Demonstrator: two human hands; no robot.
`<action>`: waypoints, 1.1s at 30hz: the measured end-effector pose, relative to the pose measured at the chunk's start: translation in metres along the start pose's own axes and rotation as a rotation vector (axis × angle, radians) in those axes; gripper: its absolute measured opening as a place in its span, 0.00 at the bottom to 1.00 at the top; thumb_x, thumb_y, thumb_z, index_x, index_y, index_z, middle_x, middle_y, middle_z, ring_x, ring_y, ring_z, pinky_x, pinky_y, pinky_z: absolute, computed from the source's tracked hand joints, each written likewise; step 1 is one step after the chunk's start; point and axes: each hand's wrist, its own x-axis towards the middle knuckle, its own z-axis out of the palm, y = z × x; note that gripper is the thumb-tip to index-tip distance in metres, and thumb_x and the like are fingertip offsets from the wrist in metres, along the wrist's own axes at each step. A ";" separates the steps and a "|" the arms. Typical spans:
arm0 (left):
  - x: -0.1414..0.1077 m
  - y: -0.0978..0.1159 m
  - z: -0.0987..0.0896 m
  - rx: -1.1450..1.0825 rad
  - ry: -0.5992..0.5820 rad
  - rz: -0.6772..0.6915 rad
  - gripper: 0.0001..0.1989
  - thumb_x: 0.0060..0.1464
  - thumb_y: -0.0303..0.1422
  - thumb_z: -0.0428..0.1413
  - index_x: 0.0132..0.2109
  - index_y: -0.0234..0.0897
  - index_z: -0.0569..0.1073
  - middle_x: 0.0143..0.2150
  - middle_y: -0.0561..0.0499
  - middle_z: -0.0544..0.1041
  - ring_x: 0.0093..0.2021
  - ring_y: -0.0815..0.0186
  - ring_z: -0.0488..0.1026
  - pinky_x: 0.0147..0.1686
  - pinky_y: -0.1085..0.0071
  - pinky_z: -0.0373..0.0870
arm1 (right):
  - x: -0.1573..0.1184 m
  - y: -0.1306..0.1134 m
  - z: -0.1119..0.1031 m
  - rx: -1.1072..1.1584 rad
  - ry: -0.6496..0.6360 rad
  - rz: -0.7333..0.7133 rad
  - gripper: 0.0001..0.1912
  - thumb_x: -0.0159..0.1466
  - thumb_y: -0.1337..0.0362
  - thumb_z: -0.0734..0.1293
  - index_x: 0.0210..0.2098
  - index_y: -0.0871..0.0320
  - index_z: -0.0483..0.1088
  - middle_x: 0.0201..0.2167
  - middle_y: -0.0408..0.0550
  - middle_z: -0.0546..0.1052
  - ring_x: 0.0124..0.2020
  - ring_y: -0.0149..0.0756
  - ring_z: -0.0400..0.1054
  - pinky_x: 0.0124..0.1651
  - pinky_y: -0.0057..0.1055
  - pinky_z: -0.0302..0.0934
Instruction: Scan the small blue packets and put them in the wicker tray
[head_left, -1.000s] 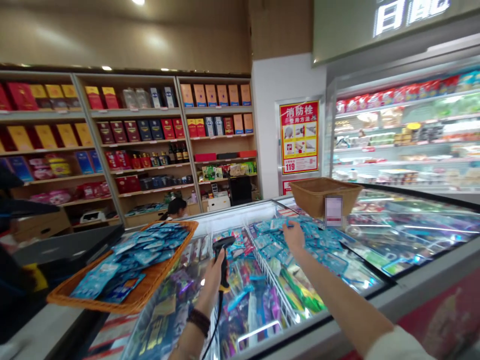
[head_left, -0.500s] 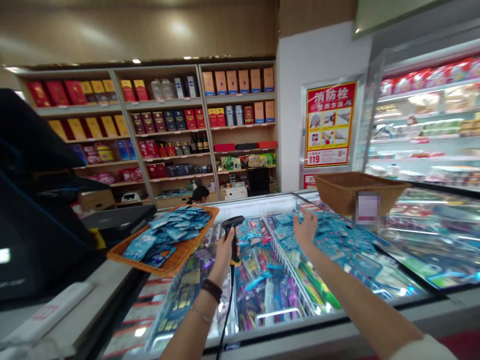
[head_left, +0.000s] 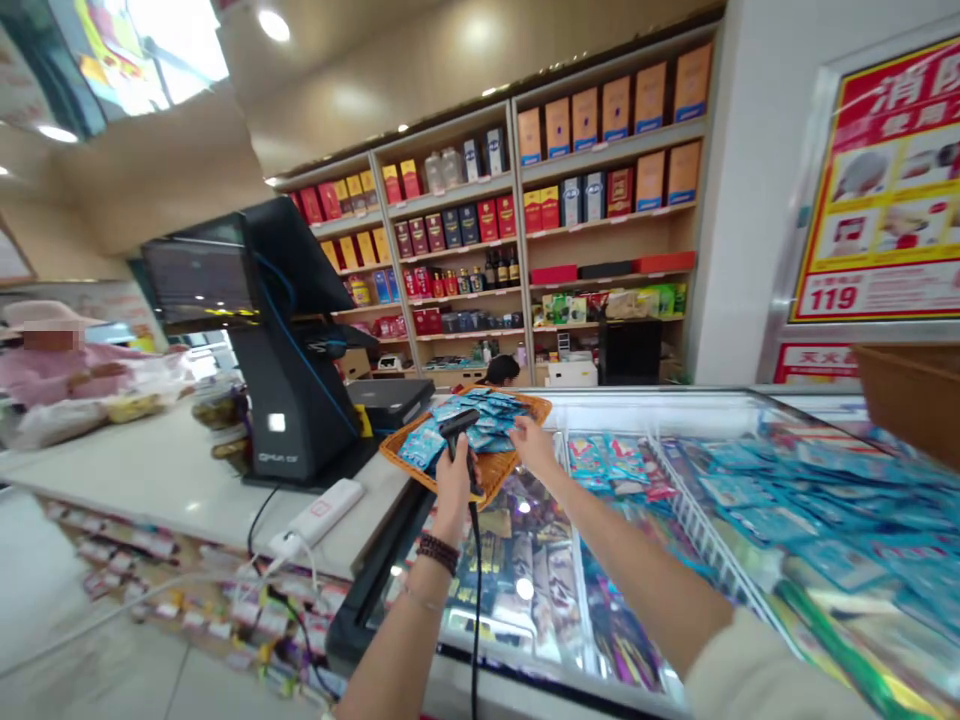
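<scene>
A: Your left hand (head_left: 454, 480) has its grip closed around the black scanner (head_left: 459, 425), whose cord (head_left: 477, 600) hangs down over the freezer (head_left: 525, 668).

B: And your right hand (head_left: 534, 447) is at the right side of the wicker basket (head_left: 496, 484), fingers bent by the blue packets (head_left: 491, 408) piled inside. I cannot tell whether that grip holds one.

A: More blue pouches (head_left: 832, 500) lie in the freezer to your right, and the bench (head_left: 180, 455) on your left carries a register (head_left: 289, 380).
</scene>
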 end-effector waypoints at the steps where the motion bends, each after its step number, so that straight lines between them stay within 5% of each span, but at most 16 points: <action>1: 0.004 0.000 -0.006 -0.002 0.017 -0.002 0.43 0.48 0.81 0.71 0.33 0.46 0.71 0.23 0.55 0.71 0.20 0.65 0.68 0.21 0.68 0.63 | 0.003 -0.008 0.015 -0.026 -0.042 0.029 0.14 0.73 0.64 0.77 0.57 0.53 0.86 0.58 0.56 0.93 0.62 0.53 0.89 0.68 0.42 0.77; 7: 0.017 -0.009 -0.018 0.005 0.028 -0.078 0.43 0.48 0.81 0.70 0.32 0.46 0.71 0.23 0.52 0.73 0.22 0.61 0.72 0.23 0.66 0.68 | 0.026 -0.022 0.065 -0.139 -0.136 0.181 0.19 0.70 0.55 0.82 0.56 0.57 0.85 0.56 0.69 0.91 0.65 0.66 0.87 0.66 0.48 0.77; 12: 0.016 -0.022 -0.013 0.007 0.078 -0.031 0.42 0.54 0.81 0.67 0.34 0.46 0.71 0.23 0.55 0.70 0.22 0.63 0.69 0.23 0.66 0.67 | 0.034 -0.013 0.079 -0.048 -0.055 0.249 0.29 0.52 0.57 0.90 0.49 0.51 0.80 0.56 0.62 0.89 0.57 0.62 0.88 0.59 0.49 0.80; 18: 0.011 -0.017 -0.011 0.007 0.116 -0.036 0.42 0.55 0.82 0.66 0.34 0.47 0.70 0.23 0.55 0.69 0.22 0.62 0.68 0.25 0.65 0.67 | 0.029 -0.005 0.077 0.067 -0.071 0.205 0.29 0.50 0.67 0.87 0.44 0.47 0.73 0.36 0.39 0.85 0.46 0.51 0.87 0.55 0.43 0.78; 26: 0.011 -0.012 -0.012 0.009 0.120 -0.030 0.42 0.53 0.82 0.66 0.31 0.48 0.68 0.21 0.54 0.69 0.21 0.62 0.69 0.24 0.65 0.69 | 0.023 -0.025 0.072 -0.038 -0.064 0.278 0.33 0.55 0.57 0.89 0.54 0.57 0.78 0.58 0.74 0.89 0.65 0.70 0.86 0.64 0.53 0.79; 33: 0.013 -0.016 -0.012 0.022 0.147 -0.043 0.39 0.60 0.78 0.66 0.34 0.48 0.69 0.22 0.55 0.69 0.21 0.62 0.69 0.23 0.66 0.68 | 0.025 -0.018 0.073 0.082 -0.034 0.290 0.27 0.54 0.66 0.84 0.52 0.54 0.78 0.43 0.51 0.90 0.54 0.59 0.89 0.59 0.49 0.82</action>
